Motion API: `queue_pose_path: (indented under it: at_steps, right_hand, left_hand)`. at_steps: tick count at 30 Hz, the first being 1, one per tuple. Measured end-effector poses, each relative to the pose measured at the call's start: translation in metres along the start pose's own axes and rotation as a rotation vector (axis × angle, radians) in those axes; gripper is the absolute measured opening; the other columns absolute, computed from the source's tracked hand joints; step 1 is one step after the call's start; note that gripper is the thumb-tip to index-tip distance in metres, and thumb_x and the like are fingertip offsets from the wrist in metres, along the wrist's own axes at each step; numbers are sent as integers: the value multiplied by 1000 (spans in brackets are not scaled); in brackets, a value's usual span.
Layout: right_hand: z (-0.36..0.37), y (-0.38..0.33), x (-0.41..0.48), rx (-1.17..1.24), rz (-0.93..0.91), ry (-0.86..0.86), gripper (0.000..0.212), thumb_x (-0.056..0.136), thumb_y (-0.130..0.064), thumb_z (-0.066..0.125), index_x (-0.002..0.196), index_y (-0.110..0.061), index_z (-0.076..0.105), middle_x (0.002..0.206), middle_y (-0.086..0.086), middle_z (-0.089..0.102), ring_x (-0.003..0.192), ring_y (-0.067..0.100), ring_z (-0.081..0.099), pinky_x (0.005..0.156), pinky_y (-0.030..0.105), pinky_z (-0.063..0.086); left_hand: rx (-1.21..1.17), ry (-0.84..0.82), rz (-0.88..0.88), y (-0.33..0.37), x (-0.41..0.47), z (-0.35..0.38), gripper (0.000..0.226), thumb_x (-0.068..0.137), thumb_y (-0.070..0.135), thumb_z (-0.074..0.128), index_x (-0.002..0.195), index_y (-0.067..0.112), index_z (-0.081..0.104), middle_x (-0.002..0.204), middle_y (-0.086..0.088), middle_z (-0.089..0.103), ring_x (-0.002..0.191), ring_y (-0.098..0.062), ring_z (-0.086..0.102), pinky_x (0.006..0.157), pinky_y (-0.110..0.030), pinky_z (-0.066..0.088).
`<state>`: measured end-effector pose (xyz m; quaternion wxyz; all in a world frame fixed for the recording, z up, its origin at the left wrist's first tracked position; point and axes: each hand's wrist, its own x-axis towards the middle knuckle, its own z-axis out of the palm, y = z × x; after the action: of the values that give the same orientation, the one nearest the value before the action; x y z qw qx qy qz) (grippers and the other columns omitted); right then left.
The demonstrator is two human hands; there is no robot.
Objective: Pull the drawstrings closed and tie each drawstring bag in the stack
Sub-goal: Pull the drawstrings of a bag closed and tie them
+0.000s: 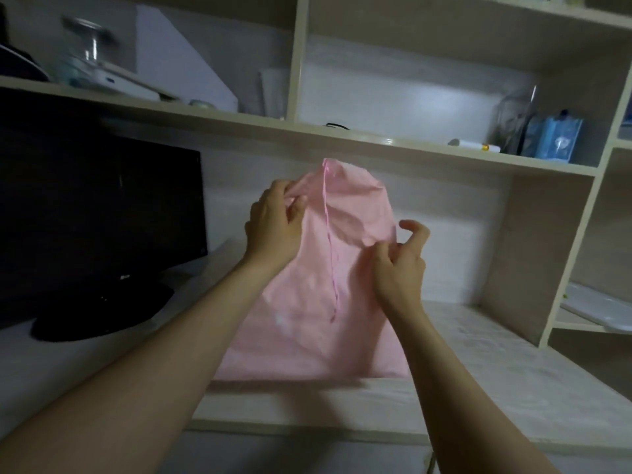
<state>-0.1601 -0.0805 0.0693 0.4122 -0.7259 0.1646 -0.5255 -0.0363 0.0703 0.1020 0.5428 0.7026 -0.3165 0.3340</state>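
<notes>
Both hands hold up pink drawstring bag (307,319): left hand (273,224) grips bunched top edge, right hand (400,265) pinches fabric at mouth's right side. Bag hangs between hands, bottom edge touching desk (478,388); looks flat, contents not visible. Drawstring (329,241) dangles loose down front. Black monitor (95,206) left of left hand. Beyond right hand, shelf compartment (410,97) holds blue box (557,138), clear jar (513,121).

A home study corner is showing itself: a dark monitor (102,200) is standing on the pale worktop (496,371) left of the left hand (273,227). Built-in shelves (376,139) are running above the right hand (398,265), carrying a glass jar (87,46), a blue box (555,138) and a small tube (473,145).
</notes>
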Motion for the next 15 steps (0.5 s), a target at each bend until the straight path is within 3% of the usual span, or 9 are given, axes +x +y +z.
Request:
queue_pose_path:
  at_steps: [3, 6, 10, 13, 15]
  right_hand:
    - [26, -2, -8, 3, -13, -119, 28, 93, -12, 46, 116, -28, 45, 70, 6, 61, 67, 24, 61, 60, 33, 46]
    - [59, 10, -14, 4, 28, -228, 30, 88, -13, 50, 112, -29, 56, 90, -4, 64, 82, 22, 65, 76, 38, 55]
    - [107, 36, -16, 54, 68, -342, 57, 77, -18, 49, 132, -31, 58, 122, -6, 64, 111, 23, 64, 98, 50, 56]
    - [136, 49, -20, 64, 36, -393, 76, 74, -18, 44, 149, -21, 47, 145, 0, 53, 132, 22, 53, 114, 45, 45]
    - [151, 55, -21, 30, 6, -440, 84, 73, -16, 44, 157, -14, 36, 154, 7, 45, 140, 24, 44, 119, 38, 37]
  left_hand:
    - [209, 117, -99, -15, -3, -11, 31, 104, 29, 59, 128, 13, 47, 131, -11, 58, 116, -40, 56, 97, -50, 44]
    - [388, 218, -59, -40, -1, -20, 29, 101, 26, 64, 120, 11, 47, 131, -17, 50, 113, -44, 55, 91, -51, 40]
    - [487, 267, -8, -79, 9, -29, 29, 97, 22, 70, 113, 9, 50, 135, -21, 46, 111, -44, 55, 92, -52, 45]
    - [596, 211, 31, -106, 5, -27, 27, 94, 22, 70, 113, 10, 54, 147, -21, 42, 123, -45, 49, 102, -54, 40]
    - [676, 56, -1, -124, -6, -21, 27, 95, 26, 66, 117, 13, 57, 153, -16, 36, 130, -43, 41, 106, -53, 36]
